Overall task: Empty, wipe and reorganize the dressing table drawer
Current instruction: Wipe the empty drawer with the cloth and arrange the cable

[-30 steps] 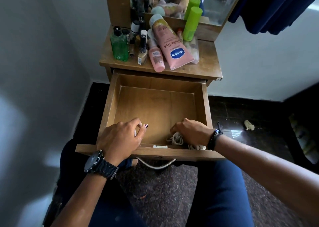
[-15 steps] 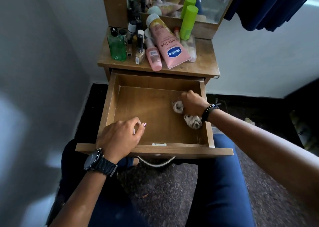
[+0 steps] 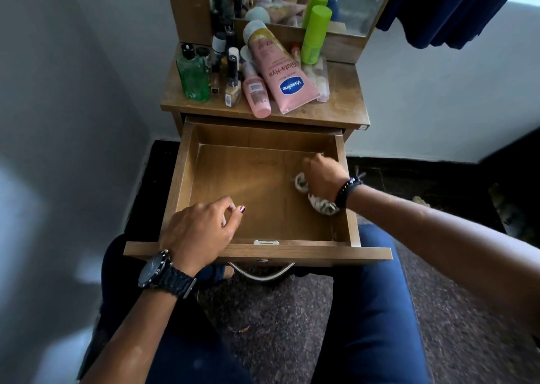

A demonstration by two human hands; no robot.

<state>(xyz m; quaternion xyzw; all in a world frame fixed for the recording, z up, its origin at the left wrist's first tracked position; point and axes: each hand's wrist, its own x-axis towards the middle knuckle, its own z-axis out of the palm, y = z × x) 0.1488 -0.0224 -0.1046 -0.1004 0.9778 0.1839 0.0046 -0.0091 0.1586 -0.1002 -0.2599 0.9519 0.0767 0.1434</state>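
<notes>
Down along the drawer's right wall, the right hand (image 3: pixel 323 179) is clenched round a crumpled whitish cloth (image 3: pixel 320 204), pressing it to the drawer floor, mid-wipe by the look of it. Across at the near left corner, the left hand (image 3: pixel 201 231) rests on the front edge, fingers loosely curled and holding nothing, probably steadying the drawer (image 3: pixel 187 161) against the rubbing. It stands pulled fully open over the person's lap, bare inside. Up on the bench (image 3: pixel 339 109), the Vaseline lotion tube (image 3: pixel 277 76), green glass bottle (image 3: pixel 193 76) and lime-green bottle (image 3: pixel 314 35) sit crowded, likely awaiting their return.
</notes>
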